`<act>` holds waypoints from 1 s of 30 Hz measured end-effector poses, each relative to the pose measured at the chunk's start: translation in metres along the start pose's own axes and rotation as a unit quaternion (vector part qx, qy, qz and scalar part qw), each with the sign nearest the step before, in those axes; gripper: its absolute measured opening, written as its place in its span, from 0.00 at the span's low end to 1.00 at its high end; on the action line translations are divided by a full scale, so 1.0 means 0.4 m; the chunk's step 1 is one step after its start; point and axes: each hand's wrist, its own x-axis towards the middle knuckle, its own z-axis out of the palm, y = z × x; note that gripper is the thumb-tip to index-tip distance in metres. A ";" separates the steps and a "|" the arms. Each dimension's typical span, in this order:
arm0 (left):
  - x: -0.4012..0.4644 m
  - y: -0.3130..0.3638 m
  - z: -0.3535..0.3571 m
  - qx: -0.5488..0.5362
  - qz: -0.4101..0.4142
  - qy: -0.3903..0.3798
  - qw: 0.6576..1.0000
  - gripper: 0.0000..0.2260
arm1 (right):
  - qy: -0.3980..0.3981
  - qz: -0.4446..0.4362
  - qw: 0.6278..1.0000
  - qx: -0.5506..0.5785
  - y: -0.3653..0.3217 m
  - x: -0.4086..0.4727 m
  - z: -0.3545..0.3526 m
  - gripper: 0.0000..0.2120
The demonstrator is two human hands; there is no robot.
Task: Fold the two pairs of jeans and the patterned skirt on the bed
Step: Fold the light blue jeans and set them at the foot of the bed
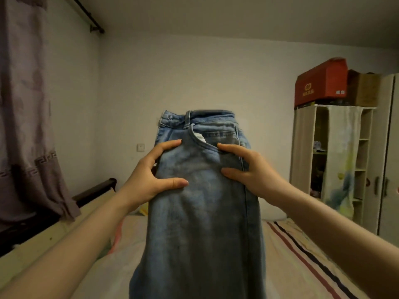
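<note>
A pair of light blue jeans (200, 212) hangs upright in front of me above the bed (302, 266), waistband at the top, doubled lengthwise so one front pocket faces me. My left hand (151, 175) grips the jeans' left edge below the waistband, thumb across the front. My right hand (250, 169) grips the right edge at the same height. The legs drop out of view at the bottom. The second pair of jeans and the patterned skirt are not visible.
The bed has a striped sheet and a dark frame rail (95, 190) at the left. A purple curtain (28, 126) hangs on the left. An open wardrobe (336, 165) stands at the right, with a red box (321, 83) on top.
</note>
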 end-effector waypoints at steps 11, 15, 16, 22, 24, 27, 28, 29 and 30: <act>-0.110 -0.542 0.167 -0.030 -0.173 -0.073 0.982 0.31 | -0.051 0.180 0.982 0.028 0.457 -0.091 0.347 0.26; -0.120 -0.752 0.214 -0.039 -0.207 -0.106 0.972 0.32 | -0.068 0.234 0.970 0.015 0.613 -0.089 0.465 0.26; -0.119 -0.806 0.228 -0.041 -0.211 -0.115 0.970 0.33 | -0.072 0.244 0.967 0.004 0.656 -0.083 0.495 0.27; -0.176 -1.098 0.314 -0.016 -0.252 -0.164 0.954 0.35 | -0.114 0.309 0.944 -0.035 0.881 -0.108 0.649 0.27; -0.191 -1.177 0.340 -0.018 -0.268 -0.165 0.949 0.36 | -0.131 0.324 0.936 -0.041 0.953 -0.118 0.693 0.27; -0.202 -1.288 0.383 -0.034 -0.292 -0.162 0.942 0.34 | -0.147 0.342 0.927 -0.045 1.059 -0.119 0.751 0.27; -0.204 -1.325 0.396 -0.038 -0.299 -0.158 0.940 0.33 | -0.149 0.347 0.925 -0.043 1.094 -0.118 0.770 0.27; -0.205 -1.362 0.410 -0.038 -0.306 -0.149 0.939 0.34 | -0.150 0.350 0.924 -0.039 1.129 -0.115 0.789 0.27; -0.208 -1.404 0.421 -0.038 -0.315 -0.135 0.939 0.34 | -0.150 0.351 0.924 -0.033 1.162 -0.112 0.809 0.27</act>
